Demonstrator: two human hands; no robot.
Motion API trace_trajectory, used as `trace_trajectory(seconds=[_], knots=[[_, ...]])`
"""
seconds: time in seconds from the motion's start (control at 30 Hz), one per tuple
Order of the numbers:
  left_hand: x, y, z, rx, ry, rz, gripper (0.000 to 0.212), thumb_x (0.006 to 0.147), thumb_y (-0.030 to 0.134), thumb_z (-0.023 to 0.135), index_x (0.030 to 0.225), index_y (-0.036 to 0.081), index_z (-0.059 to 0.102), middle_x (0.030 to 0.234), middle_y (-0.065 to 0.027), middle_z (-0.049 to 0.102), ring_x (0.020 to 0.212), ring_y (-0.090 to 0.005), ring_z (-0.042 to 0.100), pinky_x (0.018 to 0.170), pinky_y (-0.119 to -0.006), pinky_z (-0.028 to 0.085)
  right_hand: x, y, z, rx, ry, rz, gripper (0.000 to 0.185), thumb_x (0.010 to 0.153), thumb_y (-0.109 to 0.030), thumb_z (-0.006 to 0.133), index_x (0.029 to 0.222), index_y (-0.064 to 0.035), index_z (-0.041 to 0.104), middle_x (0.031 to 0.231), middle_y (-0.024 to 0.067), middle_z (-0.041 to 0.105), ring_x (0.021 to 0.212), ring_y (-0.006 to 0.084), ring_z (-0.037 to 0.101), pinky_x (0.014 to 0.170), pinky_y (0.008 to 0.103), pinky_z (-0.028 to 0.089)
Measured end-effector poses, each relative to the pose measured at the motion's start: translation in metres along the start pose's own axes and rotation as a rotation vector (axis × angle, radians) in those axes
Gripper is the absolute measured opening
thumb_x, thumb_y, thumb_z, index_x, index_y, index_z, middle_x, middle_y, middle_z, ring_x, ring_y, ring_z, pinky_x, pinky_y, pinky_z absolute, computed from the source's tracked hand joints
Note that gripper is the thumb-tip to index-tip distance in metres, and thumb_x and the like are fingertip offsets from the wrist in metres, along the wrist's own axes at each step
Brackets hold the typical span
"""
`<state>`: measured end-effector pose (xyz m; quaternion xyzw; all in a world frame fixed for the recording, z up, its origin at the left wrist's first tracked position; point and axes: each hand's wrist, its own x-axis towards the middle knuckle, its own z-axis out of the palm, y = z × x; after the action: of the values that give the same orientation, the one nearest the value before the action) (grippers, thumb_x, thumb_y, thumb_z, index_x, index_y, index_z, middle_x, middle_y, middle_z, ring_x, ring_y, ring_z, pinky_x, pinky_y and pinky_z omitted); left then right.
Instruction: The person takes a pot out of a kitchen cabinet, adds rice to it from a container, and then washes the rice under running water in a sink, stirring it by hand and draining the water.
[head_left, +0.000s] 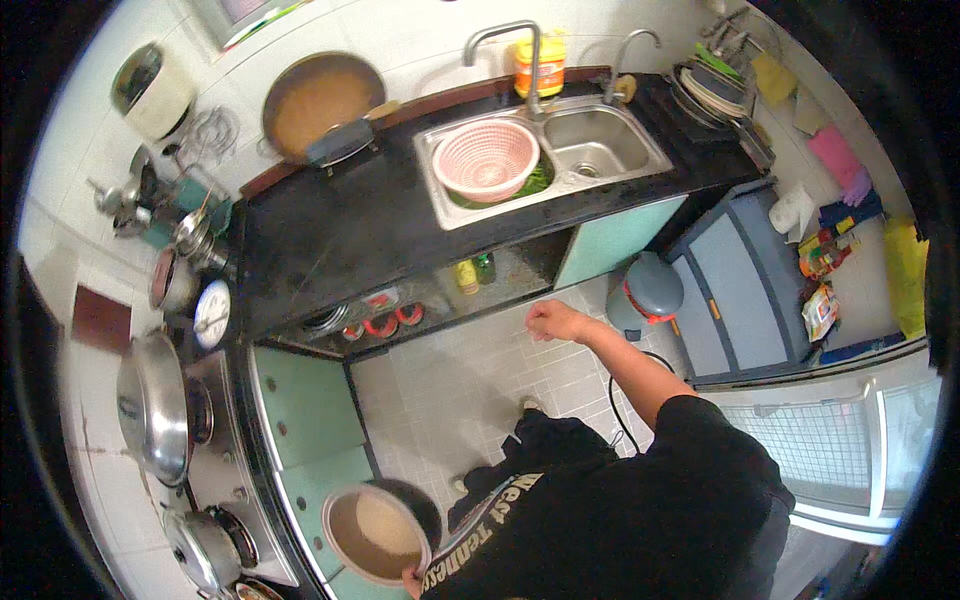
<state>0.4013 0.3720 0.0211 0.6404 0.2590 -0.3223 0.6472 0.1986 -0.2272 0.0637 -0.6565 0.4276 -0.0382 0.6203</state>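
Observation:
My left hand (411, 583) grips the rim of a deep round pot (335, 517), dark outside, at the lower middle of the view. Pale contents that look like rice (382, 525) lie in its bottom. My right hand (556, 321) is held out over the tiled floor with its fingers loosely curled and nothing in it. Beyond it runs the black countertop (337, 247). A pink plastic colander basket (487, 157) rests in the left bowl of the steel double sink (442, 214), above green leafy vegetables (536, 182).
A wok (322, 105) leans against the back wall. Lidded pots (154, 409) stand on the gas stove (214, 442) at left. A grey pedal bin (649, 289) and a grey cabinet (739, 277) are at right. A black cable (619, 409) crosses the floor.

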Motion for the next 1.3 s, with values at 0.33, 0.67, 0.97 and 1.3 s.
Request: trace_trajectory(seconds=[0.33, 0.67, 0.97, 1.3], knots=[[-0.04, 0.093, 0.297, 0.072, -0.377, -0.114, 0.027, 0.067, 0.008, 0.053, 0.093, 0.002, 0.052, 0.093, -0.0085, 0.056, 0.086, -0.0218, 0.055, 0.074, -0.035, 0.047, -0.078, 0.047, -0.148, 0.362, 0.372, 0.104, 0.015, 0.083, -0.018, 0.051, 0.087, -0.0037, 0.055, 0.082, 0.0052, 0.06, 0.071, 0.0139, 0.058, 0.065, 0.0259, 0.048], [-0.027, 0.166, 0.511, 0.192, -0.604, -0.015, 0.016, 0.069, 0.006, 0.053, 0.084, 0.0, 0.053, 0.085, -0.0081, 0.057, 0.079, -0.0208, 0.056, 0.073, -0.035, 0.046, -0.027, 0.047, -0.201, 0.515, 0.557, 0.083, 0.014, 0.082, -0.015, 0.051, 0.086, -0.0032, 0.057, 0.08, 0.0042, 0.059, 0.069, 0.0125, 0.058, 0.062, 0.0248, 0.047], [0.037, 0.19, 0.662, 0.296, -0.777, -0.088, 0.045, 0.068, -0.001, 0.05, 0.112, 0.001, 0.044, 0.104, -0.0111, 0.052, 0.09, -0.0227, 0.054, 0.076, -0.037, 0.048, 0.045, 0.0, -0.246, 0.53, 0.68, 0.132, 0.014, 0.084, -0.012, 0.049, 0.091, -0.0043, 0.057, 0.08, 0.0036, 0.059, 0.069, 0.0108, 0.056, 0.06, 0.0228, 0.046], [0.024, 0.146, 0.785, 0.392, -0.669, 0.027, 0.027, 0.067, 0.004, 0.053, 0.094, -0.001, 0.051, 0.081, -0.0082, 0.057, 0.069, -0.0217, 0.059, 0.06, -0.034, 0.052, 0.182, -0.062, -0.372, 0.331, 0.746, -0.142, 0.023, 0.083, -0.012, 0.048, 0.103, -0.0053, 0.054, 0.083, 0.0059, 0.058, 0.069, 0.011, 0.057, 0.059, 0.0231, 0.045]])
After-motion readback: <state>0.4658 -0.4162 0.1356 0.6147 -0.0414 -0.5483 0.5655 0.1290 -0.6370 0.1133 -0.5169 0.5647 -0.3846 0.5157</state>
